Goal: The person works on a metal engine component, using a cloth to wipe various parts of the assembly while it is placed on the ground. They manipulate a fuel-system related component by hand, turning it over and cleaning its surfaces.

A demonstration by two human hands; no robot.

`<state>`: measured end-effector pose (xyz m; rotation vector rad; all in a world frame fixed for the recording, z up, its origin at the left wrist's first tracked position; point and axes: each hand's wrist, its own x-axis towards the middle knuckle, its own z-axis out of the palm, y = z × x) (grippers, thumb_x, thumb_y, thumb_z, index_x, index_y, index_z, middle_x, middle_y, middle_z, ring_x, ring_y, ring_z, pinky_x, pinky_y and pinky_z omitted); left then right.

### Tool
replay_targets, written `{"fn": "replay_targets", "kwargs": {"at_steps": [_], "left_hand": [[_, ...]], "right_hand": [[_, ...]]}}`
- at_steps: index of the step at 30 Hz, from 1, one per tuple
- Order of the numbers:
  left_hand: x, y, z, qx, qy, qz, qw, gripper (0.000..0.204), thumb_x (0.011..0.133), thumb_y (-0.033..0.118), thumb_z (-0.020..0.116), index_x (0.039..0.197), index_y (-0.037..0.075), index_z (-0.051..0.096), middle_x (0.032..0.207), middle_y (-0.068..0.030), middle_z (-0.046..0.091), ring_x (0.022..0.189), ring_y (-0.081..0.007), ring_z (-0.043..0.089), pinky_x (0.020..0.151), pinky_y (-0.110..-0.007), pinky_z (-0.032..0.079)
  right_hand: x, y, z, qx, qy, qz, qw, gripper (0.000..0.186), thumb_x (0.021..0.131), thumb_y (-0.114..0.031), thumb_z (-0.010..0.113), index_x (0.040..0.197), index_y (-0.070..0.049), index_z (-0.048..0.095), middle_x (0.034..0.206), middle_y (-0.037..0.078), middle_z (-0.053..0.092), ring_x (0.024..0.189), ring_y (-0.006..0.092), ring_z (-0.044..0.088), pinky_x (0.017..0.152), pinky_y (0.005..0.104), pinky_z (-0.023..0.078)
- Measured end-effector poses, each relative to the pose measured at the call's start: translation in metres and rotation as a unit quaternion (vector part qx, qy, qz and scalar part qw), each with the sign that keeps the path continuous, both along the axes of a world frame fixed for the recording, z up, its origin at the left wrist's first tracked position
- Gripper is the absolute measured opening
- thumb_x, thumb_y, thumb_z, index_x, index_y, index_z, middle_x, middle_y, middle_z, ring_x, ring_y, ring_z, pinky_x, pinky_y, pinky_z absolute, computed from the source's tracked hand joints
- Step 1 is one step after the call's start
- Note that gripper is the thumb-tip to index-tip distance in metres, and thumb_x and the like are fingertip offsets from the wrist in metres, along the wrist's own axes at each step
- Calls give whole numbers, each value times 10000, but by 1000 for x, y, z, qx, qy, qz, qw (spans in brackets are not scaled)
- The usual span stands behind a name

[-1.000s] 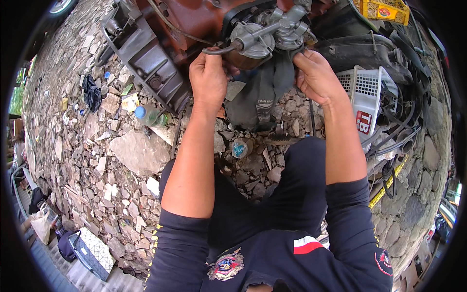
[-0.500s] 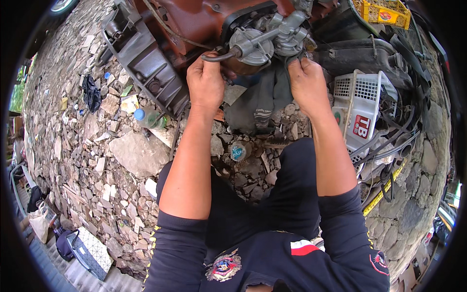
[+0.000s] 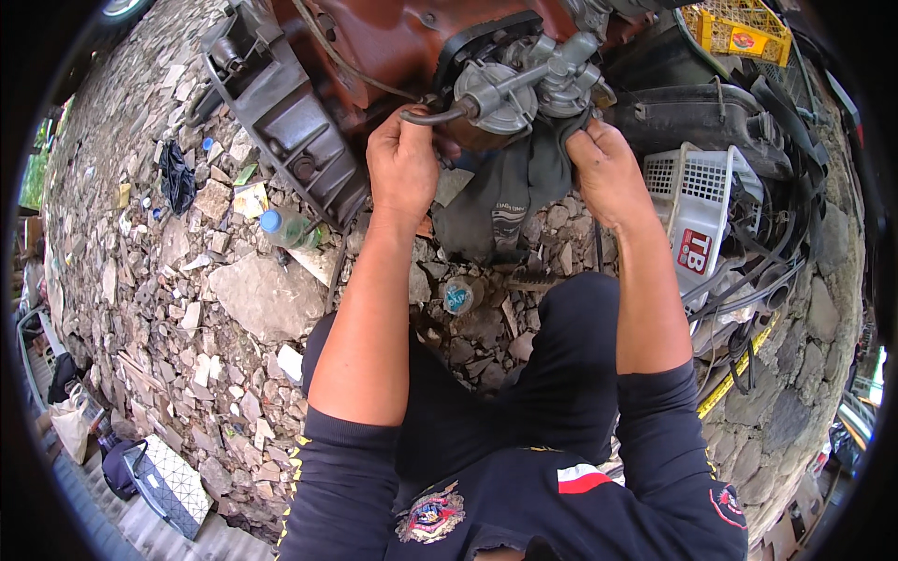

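A grey cast-metal engine part [image 3: 500, 98], with round housings and a bent tube, is mounted against a reddish-brown metal body [image 3: 374, 47] at the top. My left hand [image 3: 400, 166] is closed right beside the bent tube [image 3: 432, 118]; its fingertips curl behind the part, so what they hold is hidden. Under the housings hangs a dark grey cloth [image 3: 482, 210] with pale stripes near its lower end. At the part's right side, my right hand [image 3: 603, 168] pinches a bunched upper portion of this cloth between thumb and fingers.
A ribbed metal housing [image 3: 295, 122] stands left of my left hand. To the right are a black casing [image 3: 697, 122], a white plastic basket [image 3: 702, 196] and cables; a yellow crate [image 3: 739, 37] lies beyond. Rubble, a bottle [image 3: 288, 227] and a clear plastic cup [image 3: 461, 295] cover the ground.
The view has shifted slightly, so the engine part and surroundings sit a little lower and to the right. My right hand has turned a little, still pinching the cloth; my left hand keeps its place by the tube.
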<state>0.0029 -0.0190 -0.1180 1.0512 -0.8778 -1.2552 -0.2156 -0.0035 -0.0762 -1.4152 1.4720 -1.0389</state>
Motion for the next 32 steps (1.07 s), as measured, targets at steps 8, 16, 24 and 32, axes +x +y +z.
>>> {"fn": "replay_targets", "kwargs": {"at_steps": [8,16,24,32], "left_hand": [[3,-1,-3,-6,-16,-3,1000,355,1009,275,475,879,-10,644,682,-75,652,625,-135,618,606,-279,482],[3,4,-1,13,1,-3,1000,357,1019,290,489,893,-8,640,688,-75,651,615,-136,610,588,-281,476],[0,0,-9,-6,-1,4,1000,387,1023,337,475,916,13,656,647,-60,656,564,-97,573,518,-247,404],[0,1,-10,3,10,7,1000,378,1010,368,515,964,23,662,692,-96,673,591,-122,601,547,-248,429]], "right_hand": [[25,4,3,-58,195,-106,973,415,1020,-278,504,879,108,568,670,192,586,642,243,576,665,408,466],[18,11,3,74,-140,-75,984,294,1026,-246,519,1030,19,647,778,19,637,598,108,556,507,279,440],[17,7,-2,94,-187,-87,974,293,1018,-248,524,983,13,652,716,10,619,527,77,487,467,254,402],[24,8,16,27,54,-63,996,368,1001,-276,536,897,66,619,639,103,545,629,170,486,630,361,430]]}}
